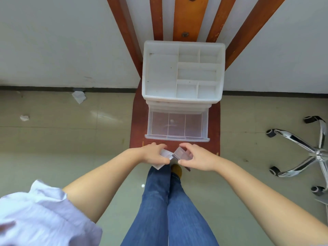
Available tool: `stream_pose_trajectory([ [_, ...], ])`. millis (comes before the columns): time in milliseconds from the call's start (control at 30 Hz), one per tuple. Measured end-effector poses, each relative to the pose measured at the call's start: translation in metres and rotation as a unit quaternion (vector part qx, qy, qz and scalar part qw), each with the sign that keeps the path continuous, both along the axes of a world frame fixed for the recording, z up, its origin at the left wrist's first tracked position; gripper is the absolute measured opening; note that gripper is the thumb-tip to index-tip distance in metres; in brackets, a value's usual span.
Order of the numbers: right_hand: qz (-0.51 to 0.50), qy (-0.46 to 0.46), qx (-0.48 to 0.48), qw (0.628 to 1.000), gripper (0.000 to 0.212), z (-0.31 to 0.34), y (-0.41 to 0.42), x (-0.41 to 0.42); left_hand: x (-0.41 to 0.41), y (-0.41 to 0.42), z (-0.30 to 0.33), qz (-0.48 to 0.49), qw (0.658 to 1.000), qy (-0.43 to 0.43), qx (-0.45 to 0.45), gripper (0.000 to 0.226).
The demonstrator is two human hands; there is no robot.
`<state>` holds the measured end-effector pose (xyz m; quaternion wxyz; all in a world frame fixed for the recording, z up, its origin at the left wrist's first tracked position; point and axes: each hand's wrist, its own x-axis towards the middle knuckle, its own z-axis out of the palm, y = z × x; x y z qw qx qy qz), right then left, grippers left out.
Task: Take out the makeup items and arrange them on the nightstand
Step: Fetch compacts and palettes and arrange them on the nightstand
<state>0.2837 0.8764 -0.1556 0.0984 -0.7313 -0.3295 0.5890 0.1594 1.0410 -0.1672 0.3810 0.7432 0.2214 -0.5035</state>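
A white plastic makeup organizer with empty top compartments stands on a red-brown wooden seat. Its clear bottom drawer is pulled out toward me and looks empty. Just in front of the drawer, my left hand grips a small clear plastic case, and my right hand grips another clear plastic piece. The two pieces meet at an angle between my hands; whether they are one hinged case or separate items I cannot tell.
A wall and wooden slats rise behind the organizer. Crumpled paper scraps lie on the tiled floor at left. A chrome office chair base with castors stands at right. My jeans-clad legs are below my hands.
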Motion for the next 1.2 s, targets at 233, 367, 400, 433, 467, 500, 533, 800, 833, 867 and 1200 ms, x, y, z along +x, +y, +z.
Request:
stream_pose_trajectory([
  [233,0.006,-0.057,-0.045,0.997,0.087,-0.023,0.009,0.007,0.014,0.008,-0.015,0.001,1.000,-0.011,0.021,0.097],
  [367,-0.029,-0.097,-0.024,0.995,0.088,-0.020,0.027,0.032,0.032,0.027,-0.011,0.039,0.998,-0.036,0.026,0.102],
  [400,-0.033,-0.108,-0.021,0.993,0.088,-0.021,0.033,0.040,0.039,0.032,-0.009,0.036,0.998,-0.047,0.034,0.103],
  [433,-0.037,-0.118,-0.019,0.992,0.089,-0.022,0.040,0.048,0.047,0.037,-0.008,0.033,0.997,-0.058,0.044,0.103],
  [467,-0.044,-0.127,-0.018,0.991,0.089,-0.022,0.046,0.056,0.054,0.043,-0.006,0.031,0.996,-0.068,0.054,0.103],
  [500,-0.048,-0.137,-0.018,0.989,0.089,-0.022,0.053,0.063,0.061,0.048,-0.003,0.031,0.995,-0.075,0.066,0.103],
  [533,-0.046,-0.147,-0.017,0.988,0.087,-0.021,0.058,0.068,0.066,0.053,-0.002,0.029,0.993,-0.082,0.078,0.102],
  [800,0.057,-0.177,-0.004,0.983,0.072,0.018,0.060,0.054,0.043,0.051,0.036,0.053,0.987,-0.100,0.111,0.084],
  [833,0.080,-0.190,0.016,0.979,0.069,0.025,0.059,0.048,0.034,0.047,0.043,0.078,0.982,-0.115,0.124,0.086],
  [867,0.099,-0.205,0.042,0.973,0.067,0.033,0.057,0.042,0.025,0.041,0.051,0.106,0.976,-0.132,0.135,0.088],
  [1200,0.343,-0.298,0.266,0.850,0.053,0.091,0.045,-0.021,-0.093,-0.065,0.111,0.372,0.856,-0.189,0.305,0.072],
])
